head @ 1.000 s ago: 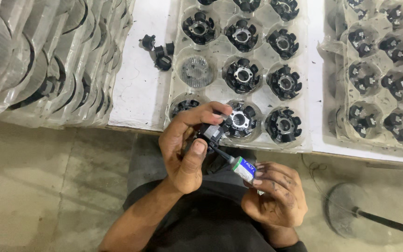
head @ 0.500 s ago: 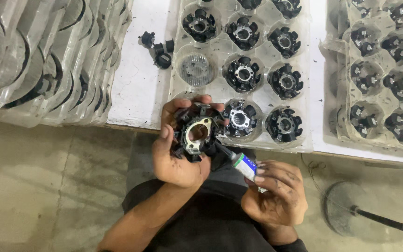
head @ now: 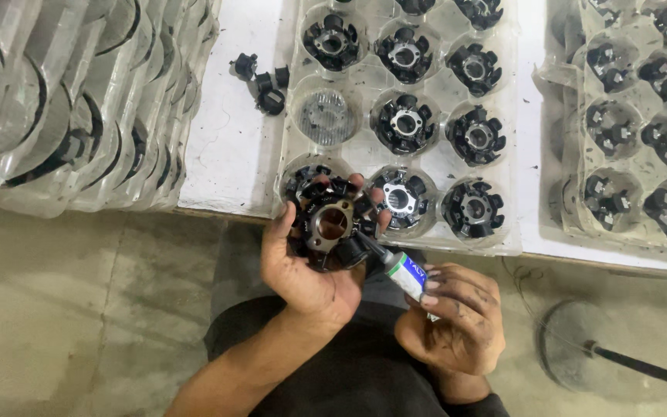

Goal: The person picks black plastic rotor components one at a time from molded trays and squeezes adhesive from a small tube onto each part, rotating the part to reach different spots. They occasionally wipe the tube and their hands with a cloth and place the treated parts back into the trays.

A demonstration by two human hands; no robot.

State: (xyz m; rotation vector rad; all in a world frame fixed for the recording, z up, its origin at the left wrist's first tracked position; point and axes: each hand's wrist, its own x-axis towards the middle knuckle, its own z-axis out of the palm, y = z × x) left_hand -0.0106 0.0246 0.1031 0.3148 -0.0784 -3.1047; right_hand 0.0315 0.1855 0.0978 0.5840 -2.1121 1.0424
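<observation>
Lowered stator (head: 332, 224) hides left hand (head: 303, 266) palm; tube (head: 403, 268) nozzle unclear

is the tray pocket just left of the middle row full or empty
Empty: that pocket of the clear tray shows only its ribbed bottom.

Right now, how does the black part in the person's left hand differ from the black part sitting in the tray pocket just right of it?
The held part is off the tray, cupped in the left hand; the tray part sits in its clear tray pocket. The held part looks bigger, being nearer the camera. A small glue bottle in the right hand points at the held part; nothing touches the tray part. Both are round and black with a pale metal centre.
</observation>
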